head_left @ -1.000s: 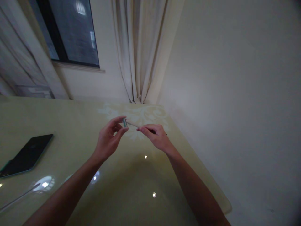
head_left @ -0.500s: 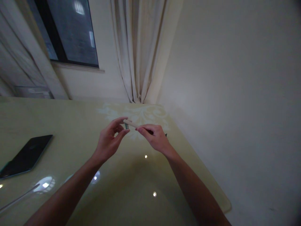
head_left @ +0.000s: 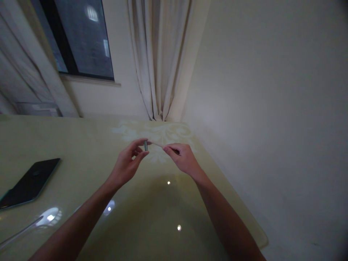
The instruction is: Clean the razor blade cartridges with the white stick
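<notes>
- Left hand (head_left: 127,164): thumb below, fingertip above, pinching a small metallic piece (head_left: 146,145) by its two ends. Other fingers curl behind, loose.
- Piece is up off the table (head_left: 89,145), roughly upright with a slight tilt. Too small to tell exactly what it is.
- Right hand (head_left: 184,161): thumb and fingers closed on a thin pale stick (head_left: 157,144), free end pointing at the top of the piece. Can't tell if they touch.
- Handling, my read: piece looks light, stiff, smooth, so probably slippery; a hard squeeze off-axis could pop it out. End-to-end pinch is sound and leaves the side clear.
- Stick looks light too, maybe a bit bendy or snappable. Best held close to the working end; the current hold leaves a short length free, which should help.
- Dark tablet (head_left: 31,181) lies flat on the table, well left of the hands. Thin rod (head_left: 21,231) nearer the viewer, material unclear.
</notes>
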`<state>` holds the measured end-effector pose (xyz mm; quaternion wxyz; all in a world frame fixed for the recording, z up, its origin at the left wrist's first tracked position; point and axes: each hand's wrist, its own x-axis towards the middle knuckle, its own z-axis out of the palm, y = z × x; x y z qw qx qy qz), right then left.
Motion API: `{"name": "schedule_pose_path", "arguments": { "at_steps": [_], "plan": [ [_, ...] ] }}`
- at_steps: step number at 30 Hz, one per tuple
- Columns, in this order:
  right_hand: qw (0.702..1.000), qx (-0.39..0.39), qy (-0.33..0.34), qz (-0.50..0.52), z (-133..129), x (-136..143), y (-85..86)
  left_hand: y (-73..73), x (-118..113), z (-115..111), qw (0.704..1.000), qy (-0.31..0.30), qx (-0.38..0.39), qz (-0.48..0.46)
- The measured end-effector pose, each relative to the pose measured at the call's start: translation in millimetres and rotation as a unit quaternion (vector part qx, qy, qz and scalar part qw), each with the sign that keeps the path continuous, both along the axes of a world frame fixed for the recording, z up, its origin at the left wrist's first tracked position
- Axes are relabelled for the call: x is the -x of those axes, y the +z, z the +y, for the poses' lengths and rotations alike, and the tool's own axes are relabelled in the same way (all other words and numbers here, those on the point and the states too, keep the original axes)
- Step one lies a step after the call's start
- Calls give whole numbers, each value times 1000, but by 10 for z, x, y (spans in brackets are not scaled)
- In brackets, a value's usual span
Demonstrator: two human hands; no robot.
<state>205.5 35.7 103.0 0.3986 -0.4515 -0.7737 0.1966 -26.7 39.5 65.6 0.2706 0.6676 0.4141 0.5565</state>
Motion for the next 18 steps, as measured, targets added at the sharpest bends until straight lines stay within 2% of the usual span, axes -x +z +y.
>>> {"name": "schedule_pose_path", "arguments": {
  "at_steps": [5, 11, 14, 18],
  "plan": [
    [1000, 9, 24, -7, 20, 20, -36, -16, -2, 18, 1000, -7, 12, 12],
    [999, -10, -13, -45, 34, -24, -35, -61, -14, 47, 999, -31, 9, 1],
    [999, -18, -3, -37, 13, -18, -12, -73, -5, 56, 999, -49, 11, -6],
    [1000, -3, 15, -26, 7, -9, 7, -71, 22, 56, 999, -31, 15, -19]
  ]
}}
